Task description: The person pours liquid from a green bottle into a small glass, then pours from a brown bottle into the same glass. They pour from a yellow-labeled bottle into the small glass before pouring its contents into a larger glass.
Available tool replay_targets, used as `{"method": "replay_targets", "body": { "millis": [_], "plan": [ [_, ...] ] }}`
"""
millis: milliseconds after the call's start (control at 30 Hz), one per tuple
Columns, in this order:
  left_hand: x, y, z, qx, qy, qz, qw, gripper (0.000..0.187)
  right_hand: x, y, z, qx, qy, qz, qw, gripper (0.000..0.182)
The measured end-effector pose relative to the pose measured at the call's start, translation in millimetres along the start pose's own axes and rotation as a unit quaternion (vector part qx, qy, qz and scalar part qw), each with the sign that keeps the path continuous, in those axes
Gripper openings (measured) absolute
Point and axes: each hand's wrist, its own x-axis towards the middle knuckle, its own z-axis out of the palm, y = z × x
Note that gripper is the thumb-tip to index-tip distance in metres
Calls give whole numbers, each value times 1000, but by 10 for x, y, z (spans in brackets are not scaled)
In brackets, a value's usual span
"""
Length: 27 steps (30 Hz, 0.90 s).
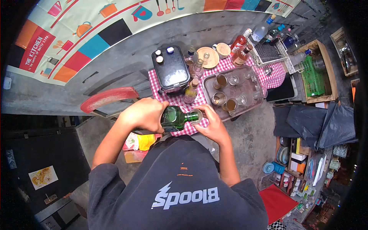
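Note:
My left hand (145, 113) is closed around the body of a green glass bottle (173, 118), which lies tilted with its neck pointing right. The neck reaches to the mouth of a small cup (197, 116). Fingers of my right hand (213, 125) wrap round that cup from the right side. Just beyond the hands stands a corked bottle of yellowish liquid (190, 92). To the right, a brown tray (230, 115) carries several glasses, among them a glass of brown liquid (231, 104) and a metal cup (219, 99).
A black lidded container (170, 69) with white caps on top stands at the table's left. Behind the tray are a red bottle (240, 40), an amber bottle (241, 55) and a wire rack (270, 53). A red chair back (109, 99) sits left; a shelf (303, 157) is right.

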Motion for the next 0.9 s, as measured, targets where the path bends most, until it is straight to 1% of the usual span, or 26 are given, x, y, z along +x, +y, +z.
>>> {"method": "replay_targets", "body": {
  "millis": [300, 433, 900],
  "plan": [
    [-115, -103, 19, -1, 13, 12, 1000, 56, 15, -74, 133, -1, -5, 1, 1000, 54],
    [-142, -138, 33, 6, 8, 10, 1000, 55, 18, -41, 190, -14, -6, 1, 1000, 55],
    [-215, -191, 78, 7, 0, 3, 1000, 55, -16, 24, 340, 7, 2, -7, 1000, 55]
  ]
}}
